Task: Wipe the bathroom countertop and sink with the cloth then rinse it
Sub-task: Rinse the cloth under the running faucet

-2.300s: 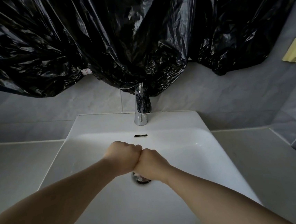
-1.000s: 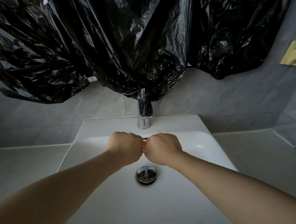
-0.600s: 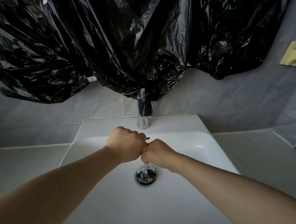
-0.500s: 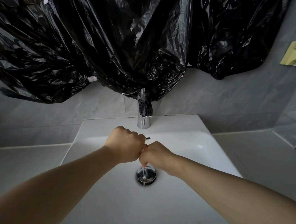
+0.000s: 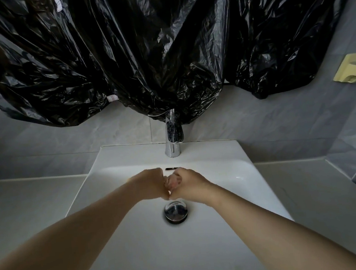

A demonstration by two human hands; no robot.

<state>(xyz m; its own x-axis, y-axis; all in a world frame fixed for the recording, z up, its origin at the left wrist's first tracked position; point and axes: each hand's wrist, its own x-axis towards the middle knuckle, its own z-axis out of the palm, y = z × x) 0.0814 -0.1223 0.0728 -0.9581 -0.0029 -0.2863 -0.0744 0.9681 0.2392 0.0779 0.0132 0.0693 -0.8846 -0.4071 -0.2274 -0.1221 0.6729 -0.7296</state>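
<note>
While black plastic sheeting [image 5: 143, 51] hangs crumpled over the grey tiled wall, the pale countertop [image 5: 27, 203] runs along both sides of the white sink [image 5: 141, 258]. Over the basin, the left hand [image 5: 150, 185] and right hand [image 5: 190, 184] are clenched into fists, knuckles touching, squeezed round a small mottled pinkish cloth [image 5: 171, 181] that barely shows between them. Behind stands the chrome faucet [image 5: 173, 141]; a yellow holder [image 5: 355, 67] sits on the right wall. Just below the fists is the drain [image 5: 176, 212]. A white tag [image 5: 112, 97] on the plastic is too small to read.
</note>
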